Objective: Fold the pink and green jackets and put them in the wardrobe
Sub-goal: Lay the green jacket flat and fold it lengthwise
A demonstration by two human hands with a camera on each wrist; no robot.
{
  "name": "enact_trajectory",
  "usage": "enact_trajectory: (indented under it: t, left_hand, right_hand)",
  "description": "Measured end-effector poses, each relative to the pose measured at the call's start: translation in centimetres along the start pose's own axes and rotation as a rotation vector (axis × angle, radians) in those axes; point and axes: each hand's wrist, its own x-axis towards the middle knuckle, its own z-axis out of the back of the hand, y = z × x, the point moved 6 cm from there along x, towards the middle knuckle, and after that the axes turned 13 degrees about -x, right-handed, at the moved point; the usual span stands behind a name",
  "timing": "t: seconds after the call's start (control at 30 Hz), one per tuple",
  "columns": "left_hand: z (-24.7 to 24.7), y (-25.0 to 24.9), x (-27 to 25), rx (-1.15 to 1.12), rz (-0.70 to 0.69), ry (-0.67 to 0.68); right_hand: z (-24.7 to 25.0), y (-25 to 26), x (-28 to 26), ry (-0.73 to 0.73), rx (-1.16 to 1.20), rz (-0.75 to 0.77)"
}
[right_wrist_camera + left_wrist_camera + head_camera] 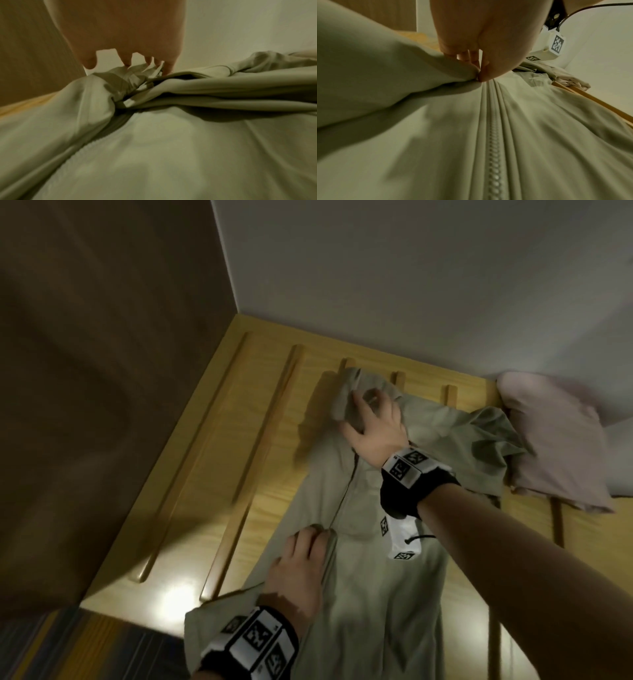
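The pale green jacket (383, 587) lies spread front-up on a slatted wooden platform (239, 460), its zip (494, 162) running down the middle. My left hand (305, 559) pinches a fold of the jacket's left front panel (385, 75) beside the zip. My right hand (373, 422) reaches over the bunched collar (130, 77) at the far end, fingers spread and tips touching the crumpled cloth. The pink jacket (555, 440) lies folded at the right, next to the green jacket's right sleeve (486, 440).
A dark wooden panel (102, 371) rises along the left of the platform, and a white wall (411, 275) stands behind it. Raised wooden slats (260, 446) run across the platform. A striped surface (85, 645) shows below at the near left.
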Motion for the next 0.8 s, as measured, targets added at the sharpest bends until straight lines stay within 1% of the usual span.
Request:
enact_trajectory:
  t: [0.1,0.2,0.27,0.43,0.57,0.67,0.8]
  left_hand:
    - [-0.6,-0.2,-1.0,-0.034,0.015,-0.006]
    - [-0.7,0.4,-2.0,-0.082,0.098,-0.024]
    - [-0.7,0.8,-3.1,-0.081,0.154,-0.041]
    - [-1.4,1.9,-6.1,-0.003,0.271,-0.006]
    - [-2.6,1.8,-7.5,0.176,0.254,0.044]
    - [-3.4,1.7,-8.2,0.192,0.286,0.090]
    - [-3.6,2.0,-9.3,0.143,0.354,0.097]
  right_hand:
    - [-2.3,-0.2,-0.9,0.153,-0.133,0.049]
    - [-3.3,-0.6,-1.2,0.243,-0.188,0.068]
    - [-3.3,-0.5,-1.3,0.249,-0.207,0.074]
    - [-3.3,0.4,-1.8,0.232,-0.343,0.032]
    - [-3.9,0.8,-2.7,0.237,-0.411,-0.035]
    - [-4.6,0.7,-3.4,0.253,-0.370,-0.049]
    - [-4.3,0.3,-3.1,0.302,-0.322,-0.047]
